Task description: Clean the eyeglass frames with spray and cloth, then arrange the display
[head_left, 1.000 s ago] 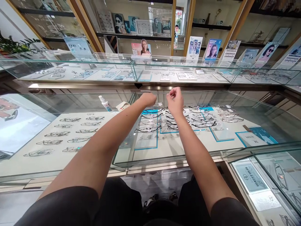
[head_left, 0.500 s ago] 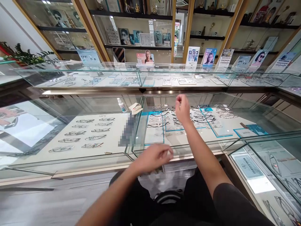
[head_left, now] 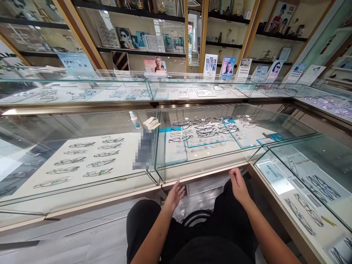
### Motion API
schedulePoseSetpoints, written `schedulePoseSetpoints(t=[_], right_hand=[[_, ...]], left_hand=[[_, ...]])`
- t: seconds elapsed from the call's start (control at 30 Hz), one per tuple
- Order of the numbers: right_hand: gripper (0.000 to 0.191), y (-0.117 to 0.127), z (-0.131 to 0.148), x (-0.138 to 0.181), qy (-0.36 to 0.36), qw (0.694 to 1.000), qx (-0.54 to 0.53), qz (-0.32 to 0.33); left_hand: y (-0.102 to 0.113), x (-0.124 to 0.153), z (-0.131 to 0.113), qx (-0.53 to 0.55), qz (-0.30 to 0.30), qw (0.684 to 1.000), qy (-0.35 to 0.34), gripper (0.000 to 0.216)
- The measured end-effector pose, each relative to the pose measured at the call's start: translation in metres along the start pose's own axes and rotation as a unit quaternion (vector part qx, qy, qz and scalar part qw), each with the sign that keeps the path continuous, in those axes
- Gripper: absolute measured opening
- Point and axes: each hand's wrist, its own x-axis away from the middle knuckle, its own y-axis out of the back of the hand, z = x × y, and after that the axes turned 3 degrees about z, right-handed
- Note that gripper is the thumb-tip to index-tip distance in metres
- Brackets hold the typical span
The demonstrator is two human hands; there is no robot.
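Observation:
My left hand (head_left: 175, 194) is open at the near edge of the glass display case (head_left: 209, 161), fingers apart and holding nothing. Over my right thigh, my right hand (head_left: 238, 184) is curled into a loose fist near that same edge; nothing shows in it. Several pairs of dark-framed eyeglasses (head_left: 206, 130) sit in rows in the case section beyond my hands. To the left, more eyeglasses (head_left: 100, 162) lie in two columns on a white board. A white spray bottle (head_left: 135, 120) stands beside a folded cream cloth-like thing (head_left: 151, 123).
A pixelated dark patch (head_left: 145, 149) lies beside the case joint. At right, another glass case (head_left: 291, 176) holds eyeglasses and a card. Across the aisle runs a long glass counter (head_left: 176, 84) with standing advertising cards (head_left: 227, 66). Behind it rise wall shelves (head_left: 137, 51).
My right hand has drawn back from above the eyeglasses to my lap. My left hand has come down and back, its fingers spreading. The view has turned somewhat to the right.

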Motion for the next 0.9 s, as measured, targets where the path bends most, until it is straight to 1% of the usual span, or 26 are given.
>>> schedulePoseSetpoints(t=[0.1, 0.2, 0.37, 0.5, 0.6, 0.67, 0.73, 0.77, 0.8, 0.83, 0.87, 0.9], right_hand=[[0.021, 0.015, -0.001, 0.016, -0.012, 1.000, 0.021, 0.000], [0.018, 0.028, 0.008, 0.022, -0.011, 0.999, 0.034, -0.020], [0.013, 0.049, 0.021, 0.019, 0.006, 0.997, 0.054, -0.061], [0.012, 0.070, 0.024, 0.005, 0.013, 0.993, 0.069, -0.099], [0.016, 0.088, 0.022, -0.011, 0.025, 0.987, 0.101, -0.119], [0.015, 0.101, 0.019, -0.023, 0.033, 0.984, 0.127, -0.119], [0.013, 0.113, 0.017, -0.035, 0.043, 0.982, 0.148, -0.110], [0.013, 0.120, 0.016, -0.040, 0.047, 0.981, 0.156, -0.104], [0.013, 0.126, 0.015, -0.045, 0.051, 0.981, 0.162, -0.097], [0.013, 0.132, 0.015, -0.049, 0.054, 0.980, 0.166, -0.093], [0.014, 0.139, 0.016, -0.054, 0.055, 0.980, 0.168, -0.090], [0.015, 0.145, 0.018, -0.059, 0.057, 0.980, 0.170, -0.088]], left_hand=[[-0.008, -0.012, 0.002, 0.018, -0.018, 1.000, 0.001, 0.060], [-0.012, -0.018, 0.006, 0.024, -0.042, 0.999, -0.006, 0.051], [-0.013, -0.014, 0.010, 0.008, -0.074, 0.997, -0.006, 0.044], [-0.009, 0.006, 0.016, -0.009, -0.070, 0.997, 0.005, 0.039], [-0.003, 0.025, 0.024, -0.029, -0.063, 0.997, 0.024, 0.037], [0.001, 0.041, 0.030, -0.043, -0.063, 0.996, 0.048, 0.037], [0.003, 0.064, 0.032, -0.075, -0.064, 0.992, 0.079, 0.037], [0.002, 0.080, 0.031, -0.105, -0.055, 0.989, 0.092, 0.037], [0.000, 0.099, 0.027, -0.176, -0.027, 0.980, 0.091, 0.037], [-0.003, 0.121, 0.020, -0.260, 0.047, 0.963, 0.059, 0.039], [-0.008, 0.145, 0.009, -0.330, 0.132, 0.935, 0.019, 0.042], [-0.013, 0.170, -0.004, -0.373, 0.223, 0.900, -0.028, 0.043]])
